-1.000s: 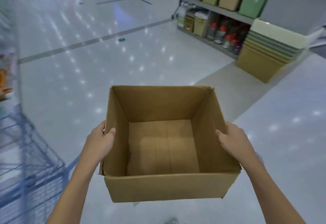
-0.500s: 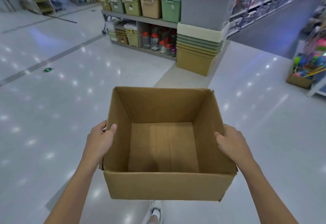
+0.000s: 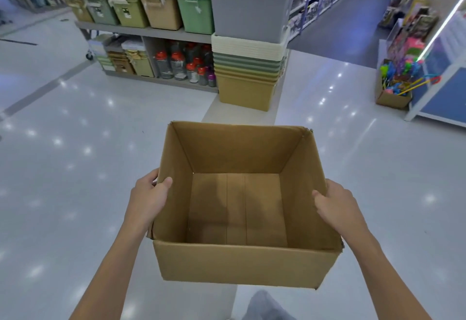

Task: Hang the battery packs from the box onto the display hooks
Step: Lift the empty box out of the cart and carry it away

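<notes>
An open brown cardboard box (image 3: pixel 237 264) is carried in front of me above the shop floor. Its inside is bare; no battery packs show in it. My left hand (image 3: pixel 148 198) grips the box's left wall, thumb over the rim and inside. My right hand (image 3: pixel 338 206) grips the right wall the same way, thumb inside. No display hooks are in view.
Ahead stands a shelf unit (image 3: pixel 151 32) with stacked plastic storage bins and red-lidded jars (image 3: pixel 176 65) below. A tall stack of bins (image 3: pixel 248 75) sits on the floor at its right end. At right, a small box of colourful toys (image 3: pixel 396 87) and a blue-white stand (image 3: pixel 443 92). Glossy floor lies all round.
The view has swung rightward: the blue wire cart at left is gone, and the shelf of bins and the toy stand have come into view. Both hands keep their grip on the box.
</notes>
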Demonstrator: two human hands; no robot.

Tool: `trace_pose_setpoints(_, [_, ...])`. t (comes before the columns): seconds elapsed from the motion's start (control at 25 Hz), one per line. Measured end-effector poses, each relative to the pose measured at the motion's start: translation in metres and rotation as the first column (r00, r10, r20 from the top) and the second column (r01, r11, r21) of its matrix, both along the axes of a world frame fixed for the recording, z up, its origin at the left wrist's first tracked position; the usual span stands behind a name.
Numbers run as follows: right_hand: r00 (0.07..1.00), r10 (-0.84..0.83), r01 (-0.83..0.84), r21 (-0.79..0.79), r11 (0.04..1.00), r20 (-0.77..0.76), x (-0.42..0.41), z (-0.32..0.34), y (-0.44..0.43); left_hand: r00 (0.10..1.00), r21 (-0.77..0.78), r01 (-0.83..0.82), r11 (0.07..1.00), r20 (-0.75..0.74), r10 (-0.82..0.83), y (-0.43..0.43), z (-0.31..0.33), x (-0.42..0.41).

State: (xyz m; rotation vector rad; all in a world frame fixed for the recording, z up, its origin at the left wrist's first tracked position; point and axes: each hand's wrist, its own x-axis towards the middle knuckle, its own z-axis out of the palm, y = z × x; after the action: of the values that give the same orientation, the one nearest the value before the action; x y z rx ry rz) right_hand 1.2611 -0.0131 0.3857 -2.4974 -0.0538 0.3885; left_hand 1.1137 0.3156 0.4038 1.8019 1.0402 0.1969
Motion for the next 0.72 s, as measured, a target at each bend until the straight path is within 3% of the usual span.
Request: trace_pose_setpoints(0.72, [0.999, -0.02, 0.019, -0.032, 0.999, -0.03, 0.442, -0.041, 0.208, 0.997, 0.004, 0.06, 0.998, -0.056, -0.06, 0.22, -0.039, 0.448])
